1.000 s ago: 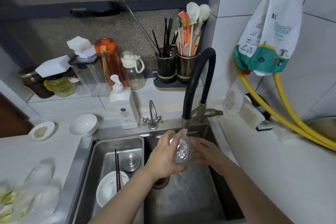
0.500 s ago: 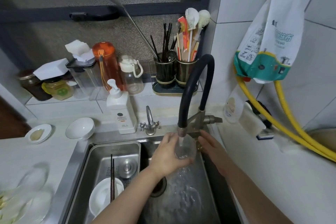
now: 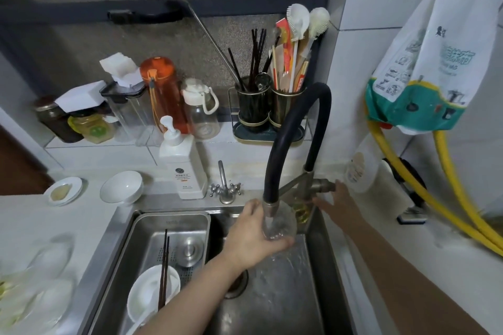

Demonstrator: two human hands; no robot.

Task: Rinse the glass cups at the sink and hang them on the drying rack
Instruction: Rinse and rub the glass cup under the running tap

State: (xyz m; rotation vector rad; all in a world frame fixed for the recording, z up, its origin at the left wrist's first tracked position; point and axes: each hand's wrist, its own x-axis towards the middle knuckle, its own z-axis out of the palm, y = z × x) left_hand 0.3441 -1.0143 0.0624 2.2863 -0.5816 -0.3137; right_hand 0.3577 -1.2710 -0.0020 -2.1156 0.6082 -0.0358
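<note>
Left hand (image 3: 251, 236) at the centre of the frame, fingers and thumb curled round a clear glass cup (image 3: 279, 221), clamped on its side. Cup held upright directly under the spout of the black hose tap (image 3: 295, 128), water running into it and splashing down onto the floor of the sink (image 3: 272, 294) below. Right hand (image 3: 336, 205) just right of centre, fingers straight and slightly apart, tips touching the metal tap lever (image 3: 322, 186); no curl round it visible. Right forearm stretching to the lower right corner of the frame.

In the lower left part of the sink, a steel drain tray (image 3: 152, 228) holding a white bowl (image 3: 152, 291) with dark chopsticks (image 3: 163, 269) lying across it, and a round metal plug (image 3: 189, 250) beside them. Behind the sink, a small metal faucet (image 3: 224, 185) and a white pump bottle (image 3: 183, 166). On the counter at left of the frame, a white bowl on its side (image 3: 122, 186) and a small saucer (image 3: 64, 190). On the tiled ledge above, jars, an orange bottle (image 3: 160, 90) and a twin utensil holder (image 3: 268, 109) full of chopsticks and brushes. At upper right, a printed bag (image 3: 435, 68) hanging on the wall, with yellow hoses (image 3: 446, 187) running down beneath it. Blurred pale shapes at the lower left edge, too unclear to tell.
</note>
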